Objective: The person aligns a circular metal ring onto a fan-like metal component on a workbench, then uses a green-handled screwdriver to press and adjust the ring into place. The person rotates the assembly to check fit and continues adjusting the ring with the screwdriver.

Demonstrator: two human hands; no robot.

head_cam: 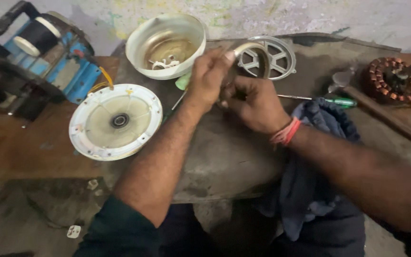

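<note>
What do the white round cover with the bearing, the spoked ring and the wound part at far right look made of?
White round cover: likely painted metal, chipped matt white, with a dark steel bearing at its centre. Spoked ring: seemingly bare cast metal, dull grey sheen. Wound part: copper-coloured wire coils on a dark core.

Round motor cover lying left on the bench, bowl-shaped housing behind it, winding machine far left, spoked ring far centre, screwdriver right of the hands, wound stator far right, cloth near right.
</note>
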